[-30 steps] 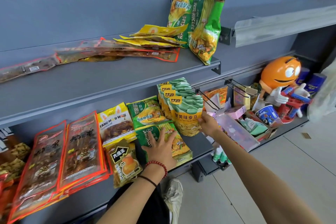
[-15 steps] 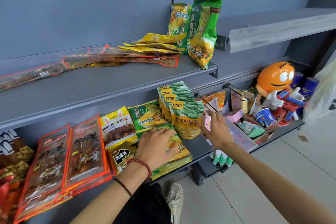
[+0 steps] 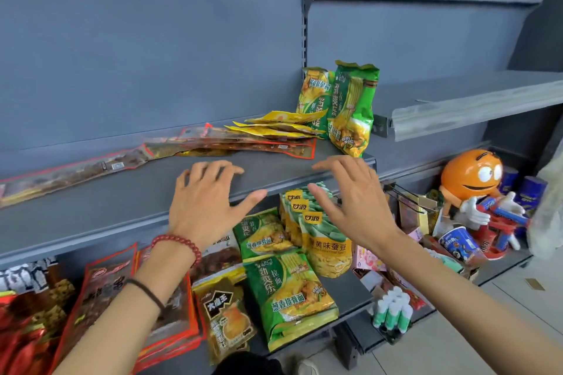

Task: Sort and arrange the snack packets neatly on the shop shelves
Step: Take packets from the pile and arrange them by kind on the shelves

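My left hand (image 3: 207,204) and my right hand (image 3: 350,204) hover empty, fingers spread, in front of the upper grey shelf (image 3: 122,201). On that shelf lie flat red-edged clear packets (image 3: 231,143), yellow packets (image 3: 280,125) stacked on them, and two upright green noodle packets (image 3: 350,109) at the right end. On the lower shelf (image 3: 350,289) sit green noodle packets (image 3: 289,292), a row of green-and-yellow broad bean packets (image 3: 326,240), a brown packet (image 3: 228,320) and red-edged packets (image 3: 100,292) at the left.
An orange cartoon figure (image 3: 469,173) stands on the low right shelf among cups, boxes and blue cans (image 3: 530,192). An upper right shelf (image 3: 472,100) juts out with a clear price strip. Green-and-white tubes (image 3: 393,310) hang below. Tiled floor lies at bottom right.
Both hands have left the lower shelf packets and risen to the upper shelf's front edge, empty. The camera view has tilted upward.
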